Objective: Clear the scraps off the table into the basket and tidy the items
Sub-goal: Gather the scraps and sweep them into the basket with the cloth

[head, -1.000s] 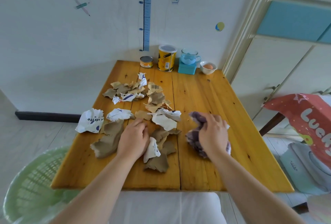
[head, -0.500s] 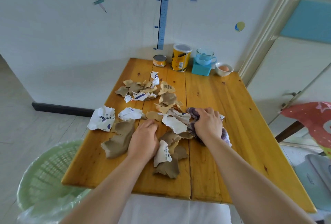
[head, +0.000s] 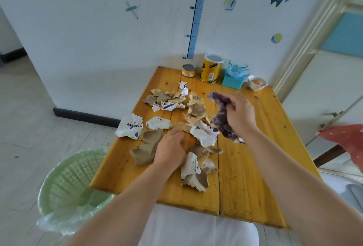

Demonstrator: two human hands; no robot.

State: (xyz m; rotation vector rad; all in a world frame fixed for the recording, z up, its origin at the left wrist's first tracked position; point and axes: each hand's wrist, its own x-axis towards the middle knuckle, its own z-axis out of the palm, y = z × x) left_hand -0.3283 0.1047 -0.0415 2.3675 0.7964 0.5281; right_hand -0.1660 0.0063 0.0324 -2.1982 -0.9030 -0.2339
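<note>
- Scraps lie strewn mid-counter; none show in the basket on the floor beside it.
- Right grip, clutching the purple cloth, has lifted it off the counter, likely to sweep next.
- Left grip curls over scraps; I cannot tell if it pinches any.

1. The tabletop is built of wooden planks finished in glossy amber varnish.
2. The scraps are torn paper and brown card, matt and crumpled.
3. The cloth is purple fabric with a rough, fuzzy pile.
4. The basket is moulded in green plastic lattice and lined with thin clear film.
5. The small can is made of metal.
</note>
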